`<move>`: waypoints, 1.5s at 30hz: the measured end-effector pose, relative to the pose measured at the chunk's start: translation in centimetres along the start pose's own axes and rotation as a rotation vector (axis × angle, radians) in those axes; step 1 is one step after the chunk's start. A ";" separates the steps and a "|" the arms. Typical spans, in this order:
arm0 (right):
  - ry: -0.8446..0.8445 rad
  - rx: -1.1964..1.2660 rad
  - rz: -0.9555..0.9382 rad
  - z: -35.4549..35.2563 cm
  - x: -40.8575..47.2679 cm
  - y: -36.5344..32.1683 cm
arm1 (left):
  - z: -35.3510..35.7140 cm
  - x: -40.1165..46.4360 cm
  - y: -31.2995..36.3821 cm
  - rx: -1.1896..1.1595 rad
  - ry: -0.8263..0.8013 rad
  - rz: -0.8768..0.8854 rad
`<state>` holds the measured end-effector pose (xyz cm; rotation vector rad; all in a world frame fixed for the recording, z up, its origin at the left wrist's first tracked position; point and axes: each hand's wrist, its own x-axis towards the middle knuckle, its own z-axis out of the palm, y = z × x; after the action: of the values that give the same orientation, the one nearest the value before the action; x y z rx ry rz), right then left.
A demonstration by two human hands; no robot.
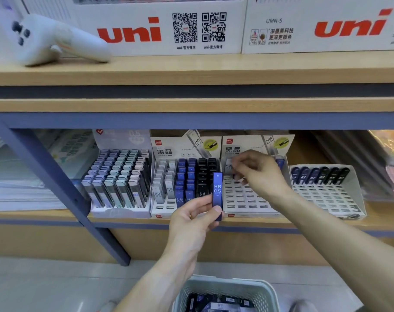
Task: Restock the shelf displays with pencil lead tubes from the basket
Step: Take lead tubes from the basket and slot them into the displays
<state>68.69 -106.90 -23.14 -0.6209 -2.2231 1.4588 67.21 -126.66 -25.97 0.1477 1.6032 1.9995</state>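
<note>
My left hand (194, 218) pinches a blue HB 0.5 lead tube (217, 194) upright in front of the lower shelf. My right hand (256, 174) reaches into a mostly empty white display tray (247, 201), its fingertips curled round a small dark tube near the tray's back rows. To the left of that tray, a fuller display (184, 179) holds white, blue and black tubes. A pale slotted basket (225, 293) with several dark tubes sits below, on the floor.
A pastel-tube display (119, 179) stands at the left. Another slotted tray (326, 190) at the right holds one back row of dark tubes. A white handheld device (56, 39) lies on the upper shelf. A blue diagonal shelf brace (63, 190) crosses the left side.
</note>
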 end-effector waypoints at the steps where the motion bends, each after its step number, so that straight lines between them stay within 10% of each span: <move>1: -0.117 0.146 0.050 -0.2 -0.7 -0.9 | 0.1 0.0 -0.1 -0.002 0.001 -0.001; 9: -0.267 0.161 0.029 -1.9 -2.8 -2.3 | 0.9 0.4 -0.7 0.011 -0.019 -0.007; 20: 0.299 -0.335 -0.167 -4.4 0.2 2.0 | 1.8 1.1 -1.0 0.067 -0.071 -0.060; 45: 0.229 -0.488 -0.335 -2.5 2.4 4.7 | 2.7 2.7 -4.9 1.324 -0.259 0.374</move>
<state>68.83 -102.04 -26.32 -0.4944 -2.3602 0.6509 67.84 -122.39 -30.44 1.1852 2.5333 0.7247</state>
